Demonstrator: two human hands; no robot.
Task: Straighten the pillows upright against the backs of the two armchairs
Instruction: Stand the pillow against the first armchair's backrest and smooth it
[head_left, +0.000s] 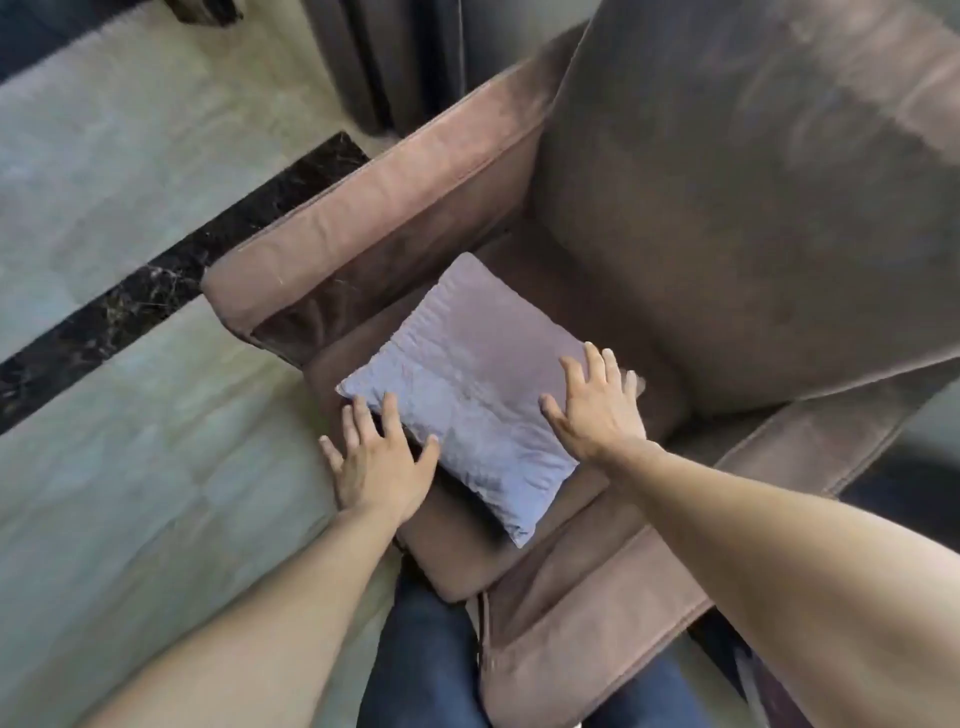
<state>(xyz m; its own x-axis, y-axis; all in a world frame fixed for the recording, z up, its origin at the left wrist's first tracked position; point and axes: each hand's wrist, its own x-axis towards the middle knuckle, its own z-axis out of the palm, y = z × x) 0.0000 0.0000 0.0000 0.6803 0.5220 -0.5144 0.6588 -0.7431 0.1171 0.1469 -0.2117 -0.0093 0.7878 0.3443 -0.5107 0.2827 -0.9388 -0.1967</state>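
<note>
A pale lilac square pillow (467, 384) lies flat on the seat of a brown armchair (727, 208), well short of the chair's tall back. My left hand (382, 457) hovers at the pillow's near left edge, fingers spread, the thumb at its border. My right hand (597, 410) is over the pillow's right corner, also spread wide, fingers reaching past the edge. Neither hand has closed on the fabric. Only one armchair is in view.
The chair's left armrest (363, 208) and right armrest (779, 467) flank the seat. Pale tiled floor (130, 182) with a black marble strip (171, 280) lies to the left. Dark curtains (395, 57) hang behind. My jeans-clad legs (421, 660) stand against the seat front.
</note>
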